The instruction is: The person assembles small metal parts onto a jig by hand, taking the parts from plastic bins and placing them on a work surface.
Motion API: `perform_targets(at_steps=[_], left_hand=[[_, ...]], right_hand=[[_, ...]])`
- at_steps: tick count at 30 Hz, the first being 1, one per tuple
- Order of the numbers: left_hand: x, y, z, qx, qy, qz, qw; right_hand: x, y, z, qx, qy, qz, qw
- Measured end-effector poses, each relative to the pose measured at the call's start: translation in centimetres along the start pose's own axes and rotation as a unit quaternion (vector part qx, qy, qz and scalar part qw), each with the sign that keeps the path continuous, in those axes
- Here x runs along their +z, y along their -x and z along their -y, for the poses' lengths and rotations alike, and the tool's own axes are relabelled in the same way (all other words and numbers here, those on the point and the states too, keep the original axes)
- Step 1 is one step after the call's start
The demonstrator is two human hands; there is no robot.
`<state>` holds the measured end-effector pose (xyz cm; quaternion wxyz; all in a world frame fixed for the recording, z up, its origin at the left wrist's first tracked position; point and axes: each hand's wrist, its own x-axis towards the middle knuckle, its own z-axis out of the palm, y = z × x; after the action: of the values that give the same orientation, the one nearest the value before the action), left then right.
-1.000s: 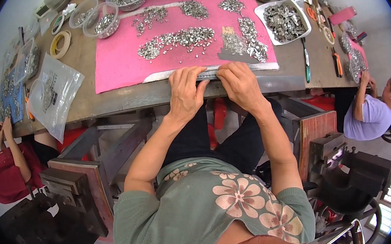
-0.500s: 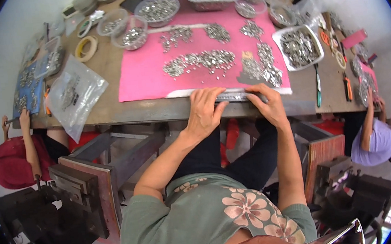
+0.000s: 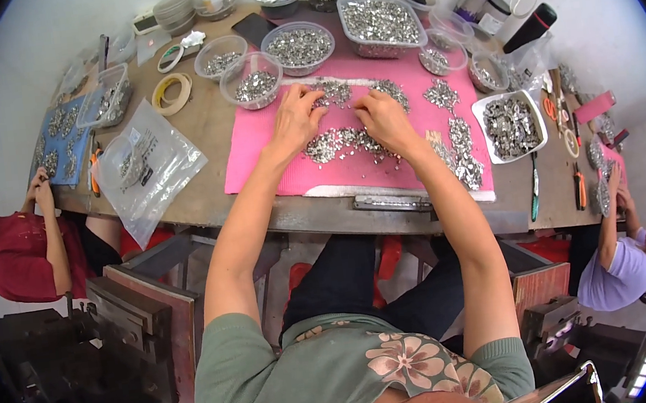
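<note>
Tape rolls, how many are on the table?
2. One tan tape roll lies left of the pink mat; a smaller pale tape roll sits just behind it. More may be hidden among the bowls at the far edge.

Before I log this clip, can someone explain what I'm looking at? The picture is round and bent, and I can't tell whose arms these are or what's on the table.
The view comes from a wide fisheye camera worn on a person's head, looking down, so straight edges curve. The two bare forearms rising from the bottom are that person's own. The left hand and right hand both rest on a pink mat, fingers among piles of small shiny metal parts. Whether either hand grips a piece cannot be seen. A flat metal strip lies at the mat's near edge. Clear bowls and a white tray hold more parts; a clear plastic bag and tape rolls lie to the left. Two other people sit at the table ends.
</note>
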<state>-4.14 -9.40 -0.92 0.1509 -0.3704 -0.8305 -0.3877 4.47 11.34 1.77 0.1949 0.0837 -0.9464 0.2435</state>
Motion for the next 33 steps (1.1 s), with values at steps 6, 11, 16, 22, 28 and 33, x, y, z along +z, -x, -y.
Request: perform_targets(at_steps=[6,11,16,22,28,33], left_hand=[[-0.7,-1.1,0.3,-0.053,0.111,-0.027,0.992],[-3.3,0.4,-1.1,-0.141,0.107,0.039,0.984],[-0.3,0.2,0.0,-0.071,0.044,-0.005,0.997],[-1.5,-0.5,-1.0,-0.088,0.189,-0.044,0.977],[-5.1,0.1,-1.8,-0.145,0.125,0.083,0.978],[-4.2,3.1,-2.8,-0.016,-0.016,0.048,0.999]], right_hand=[[2.0,-2.6,-0.3,0.027,0.019,-0.007,0.999],[1.5,-3.0,-0.6,0.031,0.026,0.042,0.998],[2.4,-4.0,0.2,0.015,0.024,0.038,0.999],[1.9,-4.0,0.2,0.034,-0.052,0.061,0.996],[0.3,-3.5,1.5,0.001,-0.056,0.074,0.996],[0.6,0.3,4.5,-0.1,0.028,0.095,0.99]])
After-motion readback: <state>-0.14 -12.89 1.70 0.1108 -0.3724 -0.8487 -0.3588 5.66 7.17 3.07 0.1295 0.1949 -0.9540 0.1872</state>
